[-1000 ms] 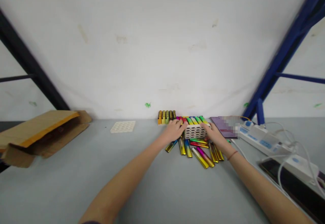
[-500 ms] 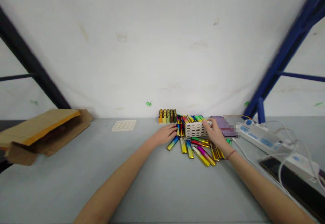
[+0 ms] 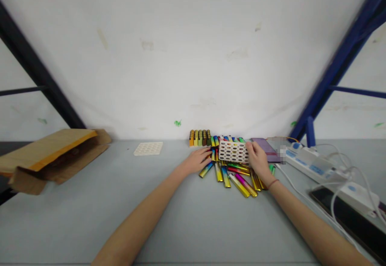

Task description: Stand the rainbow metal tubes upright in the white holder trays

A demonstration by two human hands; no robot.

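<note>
My right hand [image 3: 258, 162] grips the right end of a white perforated tray [image 3: 233, 152], whose face with rows of holes is tilted towards me. Beneath and around the tray lies a loose pile of slim, shiny lighter-like pieces [image 3: 239, 184] in gold, blue, green, red and pink. At the left side of this pile rests my left hand [image 3: 197, 159], fingers stretched out and touching the pieces there. Just behind it stands a block of upright lighters [image 3: 199, 138] in rows, orange to dark, with black tops.
A flat white holed plate [image 3: 148, 148] lies left on the grey table [image 3: 169, 225]. Further left is an open cardboard package [image 3: 57, 153]. A purple packet [image 3: 263, 147], white power strips [image 3: 316, 165] with cables and a black phone-like slab [image 3: 346, 217] occupy the right side.
The white tray has tipped so that its holed face turns more towards me, and colours show through the holes. My right hand has turned with it. My left hand has barely moved.
</note>
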